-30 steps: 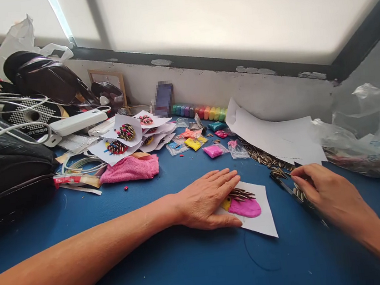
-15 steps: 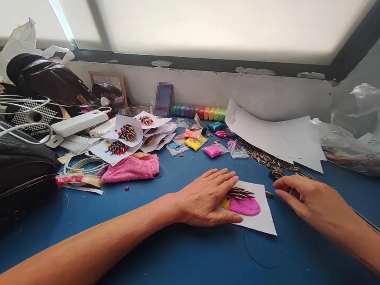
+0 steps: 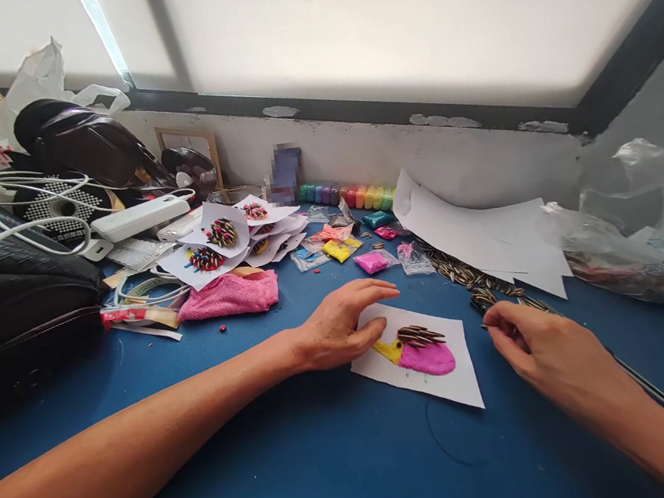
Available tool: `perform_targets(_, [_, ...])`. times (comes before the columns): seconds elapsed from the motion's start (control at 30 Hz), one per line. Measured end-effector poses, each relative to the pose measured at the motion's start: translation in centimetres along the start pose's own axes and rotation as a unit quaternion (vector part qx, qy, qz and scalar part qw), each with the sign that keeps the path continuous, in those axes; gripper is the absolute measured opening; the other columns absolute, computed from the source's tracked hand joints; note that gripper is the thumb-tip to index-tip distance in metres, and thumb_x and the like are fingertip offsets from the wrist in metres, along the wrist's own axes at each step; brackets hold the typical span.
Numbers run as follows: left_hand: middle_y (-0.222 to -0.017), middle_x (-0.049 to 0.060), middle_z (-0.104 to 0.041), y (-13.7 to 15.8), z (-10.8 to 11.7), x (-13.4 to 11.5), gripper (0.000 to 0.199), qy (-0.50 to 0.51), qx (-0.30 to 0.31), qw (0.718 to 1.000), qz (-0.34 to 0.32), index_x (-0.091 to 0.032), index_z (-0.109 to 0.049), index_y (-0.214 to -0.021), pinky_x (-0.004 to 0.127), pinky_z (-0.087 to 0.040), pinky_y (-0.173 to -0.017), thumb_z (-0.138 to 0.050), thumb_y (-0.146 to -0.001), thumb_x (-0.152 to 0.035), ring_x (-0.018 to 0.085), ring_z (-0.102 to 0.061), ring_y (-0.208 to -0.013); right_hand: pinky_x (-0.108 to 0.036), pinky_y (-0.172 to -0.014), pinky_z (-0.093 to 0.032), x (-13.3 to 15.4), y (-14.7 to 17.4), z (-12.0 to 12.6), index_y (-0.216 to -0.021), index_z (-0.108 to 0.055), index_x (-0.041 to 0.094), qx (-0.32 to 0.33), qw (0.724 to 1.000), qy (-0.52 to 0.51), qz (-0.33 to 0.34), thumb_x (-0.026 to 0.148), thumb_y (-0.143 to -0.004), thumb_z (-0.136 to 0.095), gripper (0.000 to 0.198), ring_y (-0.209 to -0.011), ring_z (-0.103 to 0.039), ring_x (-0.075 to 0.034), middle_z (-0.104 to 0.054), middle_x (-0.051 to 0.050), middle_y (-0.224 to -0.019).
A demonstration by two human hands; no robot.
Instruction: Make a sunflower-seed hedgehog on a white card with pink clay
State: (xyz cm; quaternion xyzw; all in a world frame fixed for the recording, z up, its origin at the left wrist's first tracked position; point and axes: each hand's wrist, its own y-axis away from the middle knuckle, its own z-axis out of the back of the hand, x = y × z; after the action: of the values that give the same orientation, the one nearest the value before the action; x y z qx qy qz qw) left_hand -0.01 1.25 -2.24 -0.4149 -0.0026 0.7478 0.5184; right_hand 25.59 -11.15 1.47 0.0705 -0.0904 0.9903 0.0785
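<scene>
A white paper card [image 3: 375,368] lies on the blue table, bearing a hedgehog-like figure with a pink clay body [image 3: 429,360] and a yellow clay head [image 3: 387,350]. Striped sunflower seeds [image 3: 421,336] stick out of the body's upper part. My left hand [image 3: 344,323] is open over the card's left edge, thumb and fingers apart. Right of the card, my right hand [image 3: 534,342] is closed in a pinch; the dark tip of a sunflower seed [image 3: 485,327] shows at its fingertips. A heap of loose seeds [image 3: 460,274] lies just beyond that hand.
Bags of coloured clay [image 3: 372,261] lie behind the card. Finished seed pictures [image 3: 222,233] are piled beside a pink cloth [image 3: 229,294]. White sheets [image 3: 474,229] partly cover the seeds, near a clear plastic bag [image 3: 636,238]. A metal tool [image 3: 653,388] lies by my right forearm.
My left hand has lifted off the card and drawn back left, uncovering the yellow head. The loose seed beside the card is gone from there; a seed tip now shows in my right fingers.
</scene>
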Motion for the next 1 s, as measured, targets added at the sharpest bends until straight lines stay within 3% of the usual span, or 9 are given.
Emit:
perform_targets(0.1, [-0.127,0.012,-0.064,0.0,0.1,1.1,0.034,-0.014,-0.009,1.0,-0.001,-0.013,-0.065,-0.116,0.038,-0.044,-0.108,-0.049,-0.086,-0.015,0.022,-0.057,-0.122,-0.031,-0.048,-0.04,-0.1,0.2,0.3,-0.076,-0.066,0.027,-0.009,1.0,0.003,0.003,0.039,-0.079,-0.045,0.025,-0.053,-0.058,-0.019,-0.064,-0.004,-0.066])
perform_targets(0.2, [-0.123,0.012,-0.067,-0.1,0.2,1.2,0.029,-0.027,0.018,0.999,-0.025,-0.013,-0.068,-0.11,0.038,-0.043,-0.109,-0.049,-0.087,-0.015,0.022,-0.057,-0.123,-0.032,-0.051,-0.044,-0.3,0.4,0.1,-0.073,-0.069,0.027,0.038,0.999,0.012,0.017,0.038,-0.078,-0.046,0.026,-0.058,-0.062,-0.02,-0.068,-0.005,-0.074])
perform_targets(0.3, [-0.131,0.011,-0.063,-0.2,0.4,0.5,0.031,-0.039,0.079,0.995,-0.04,-0.015,-0.064,-0.119,0.039,-0.038,-0.113,-0.053,-0.092,-0.025,0.024,-0.05,-0.131,-0.033,-0.055,-0.047,-0.4,0.3,-0.4,-0.076,-0.07,0.027,0.064,0.997,0.001,0.034,0.036,-0.08,-0.045,0.027,-0.061,-0.065,-0.02,-0.07,-0.005,-0.08])
perform_targets(0.4, [-0.138,0.012,-0.057,-0.3,0.4,-0.2,0.046,-0.054,0.139,0.988,-0.045,-0.016,-0.056,-0.131,0.042,-0.032,-0.117,-0.061,-0.091,-0.039,0.028,-0.043,-0.138,-0.032,-0.051,-0.046,-0.6,0.1,-0.7,-0.079,-0.069,0.027,0.06,0.998,-0.02,0.013,0.039,-0.079,-0.05,0.022,-0.058,-0.064,-0.021,-0.07,-0.003,-0.071])
perform_targets(0.53, [-0.14,0.013,-0.054,-0.3,0.3,-0.3,0.046,-0.057,0.164,0.983,-0.057,-0.016,-0.056,-0.129,0.04,-0.032,-0.116,-0.063,-0.09,-0.041,0.028,-0.045,-0.135,-0.031,-0.048,-0.044,-0.6,0.0,-0.7,-0.072,-0.064,0.027,0.068,0.997,-0.027,-0.009,0.042,-0.078,-0.05,0.022,-0.054,-0.062,-0.02,-0.068,-0.002,-0.066])
perform_targets(0.73, [-0.137,0.014,-0.056,-0.5,0.4,-0.2,0.047,-0.065,0.163,0.982,-0.067,-0.013,-0.057,-0.127,0.036,-0.031,-0.115,-0.064,-0.09,-0.039,0.028,-0.046,-0.133,-0.03,-0.042,-0.038,0.9,0.3,0.6,-0.073,-0.064,0.027,-0.018,0.997,-0.076,-0.016,0.047,-0.078,-0.051,0.024,-0.042,-0.053,-0.018,-0.062,-0.001,-0.055])
perform_targets(0.87, [-0.137,0.013,-0.056,-0.5,0.4,-0.3,0.045,-0.067,0.164,0.982,-0.066,-0.015,-0.057,-0.127,0.038,-0.033,-0.114,-0.064,-0.09,-0.039,0.028,-0.048,-0.131,-0.029,-0.049,-0.048,3.5,1.0,1.3,-0.081,-0.071,0.028,-0.042,0.981,-0.183,0.04,0.051,-0.085,-0.055,0.029,-0.057,-0.064,-0.019,-0.071,-0.003,-0.07])
perform_targets(1.0, [-0.137,0.013,-0.056,-0.4,0.3,-0.3,0.045,-0.07,0.161,0.982,-0.07,-0.015,-0.057,-0.127,0.038,-0.033,-0.113,-0.064,-0.089,-0.039,0.028,-0.048,-0.131,-0.027,-0.058,-0.052,5.9,1.7,0.4,-0.087,-0.075,0.028,-0.02,0.968,-0.22,0.122,0.043,-0.093,-0.051,0.028,-0.069,-0.068,-0.018,-0.072,-0.003,-0.083])
